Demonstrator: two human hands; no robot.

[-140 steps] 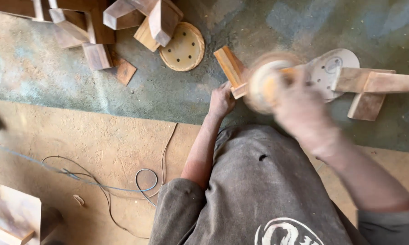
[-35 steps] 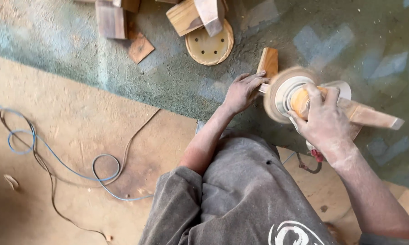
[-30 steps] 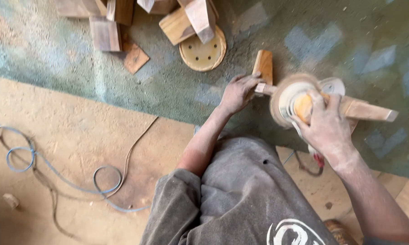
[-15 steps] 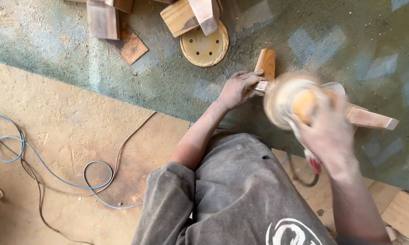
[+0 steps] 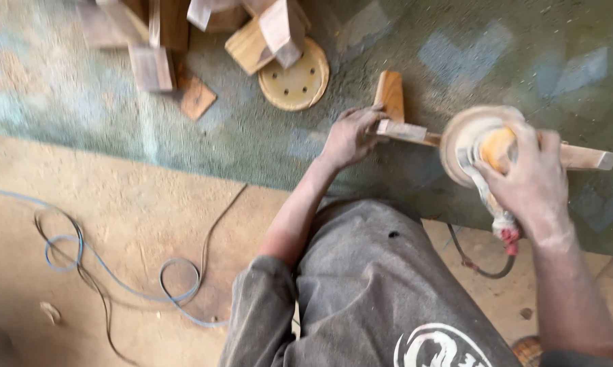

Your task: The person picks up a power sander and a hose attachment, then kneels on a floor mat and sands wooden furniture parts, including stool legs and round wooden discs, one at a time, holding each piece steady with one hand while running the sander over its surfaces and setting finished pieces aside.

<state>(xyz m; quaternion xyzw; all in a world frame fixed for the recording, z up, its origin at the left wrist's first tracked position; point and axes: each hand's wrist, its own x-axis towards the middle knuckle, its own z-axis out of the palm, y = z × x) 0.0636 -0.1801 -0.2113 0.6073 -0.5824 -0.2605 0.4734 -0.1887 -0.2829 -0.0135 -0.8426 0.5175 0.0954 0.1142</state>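
My left hand (image 5: 351,136) grips the near end of a long wooden piece (image 5: 582,158) that lies across a green mat (image 5: 456,61). A short wooden upright (image 5: 390,95) is joined to that piece just beyond my fingers. My right hand (image 5: 524,173) is closed over a round orbital sander (image 5: 476,139) with an orange top, pressed down on the middle of the wooden piece. The sander's disc is dusty and blurred. Its cable (image 5: 480,261) trails back toward my body.
A used round sanding disc with holes (image 5: 294,83) lies on the mat to the upper left. Several wooden blocks (image 5: 266,34) are piled beyond it. Thin cords (image 5: 116,272) loop over the dusty brown floor at the left.
The view has shifted slightly. The sander stays on the wooden piece under my right hand, moving a little along it. My left hand keeps its grip on the near end.
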